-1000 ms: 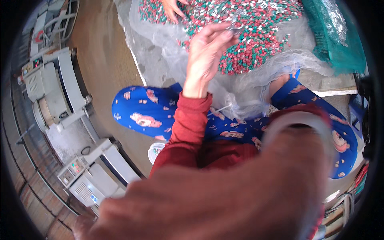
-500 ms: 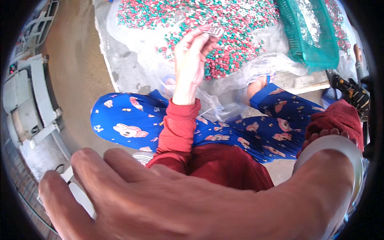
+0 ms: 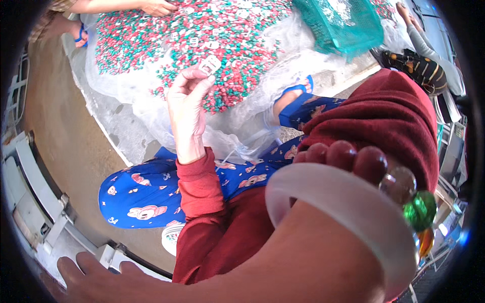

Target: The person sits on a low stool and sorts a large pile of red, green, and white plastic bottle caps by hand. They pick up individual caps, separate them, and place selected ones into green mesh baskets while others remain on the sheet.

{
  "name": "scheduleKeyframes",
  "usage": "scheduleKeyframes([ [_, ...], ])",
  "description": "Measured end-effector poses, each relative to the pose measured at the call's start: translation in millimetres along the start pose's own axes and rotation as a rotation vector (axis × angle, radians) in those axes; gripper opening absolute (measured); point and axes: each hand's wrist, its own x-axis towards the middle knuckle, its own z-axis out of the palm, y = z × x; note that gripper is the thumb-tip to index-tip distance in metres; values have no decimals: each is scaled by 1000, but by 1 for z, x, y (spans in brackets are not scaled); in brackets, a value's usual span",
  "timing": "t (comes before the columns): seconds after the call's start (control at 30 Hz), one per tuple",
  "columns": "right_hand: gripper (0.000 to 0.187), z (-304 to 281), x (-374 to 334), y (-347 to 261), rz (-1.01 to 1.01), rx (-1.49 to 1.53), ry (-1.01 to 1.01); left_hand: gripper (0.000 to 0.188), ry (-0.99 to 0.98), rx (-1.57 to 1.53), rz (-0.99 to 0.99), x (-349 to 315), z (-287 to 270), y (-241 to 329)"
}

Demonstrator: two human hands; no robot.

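Observation:
My left hand (image 3: 187, 111) is closed, pinching a small flat white plastic piece with cut-outs (image 3: 209, 64) between thumb and fingertips. It is held above a spread of small red, green and white pieces (image 3: 232, 76), where similar white flat pieces lie scattered. Very close to the camera, my right forearm crosses from the right, wearing a pale frosted bangle (image 3: 343, 207) and a bead bracelet (image 3: 371, 164). My right hand (image 3: 96, 278) is at the lower left, fingers stretched out and slightly apart, with nothing visible in it; its lower part is dark and partly cut off.
A translucent plastic sheet (image 3: 252, 118) lies under the pieces. A green mesh basket (image 3: 323, 30) stands at the far right. Another person's hand (image 3: 159, 7) touches the far left of the spread. Beside my blue-trousered knee is a white round container (image 3: 172, 238). Grey-white machinery (image 3: 25, 177) stands at left.
The view has shifted, bringing another person's hand in at the far left. My right hand has dropped toward the lower left, and its bangle appears closer. My left hand still holds the white piece.

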Motion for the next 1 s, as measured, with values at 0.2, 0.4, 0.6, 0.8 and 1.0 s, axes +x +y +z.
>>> scheduleKeyframes([
  [0.2,21,-2,-7,2,9,-11,-20,20,-93,68,0,-5,14,-6],
  [0.4,20,-2,3,5,-54,-34,-27,34,-95,64,66,-6,22,-4],
  [0.6,19,-3,2,15,32,-151,62,32,-29,239,45,-2,25,-8],
  [0.8,19,-25,-52,53,246,-561,600,27,34,43,153,9,17,-5],
  [1.0,19,-27,-151,92,898,-440,1346,22,153,39,260,7,9,-4],
])
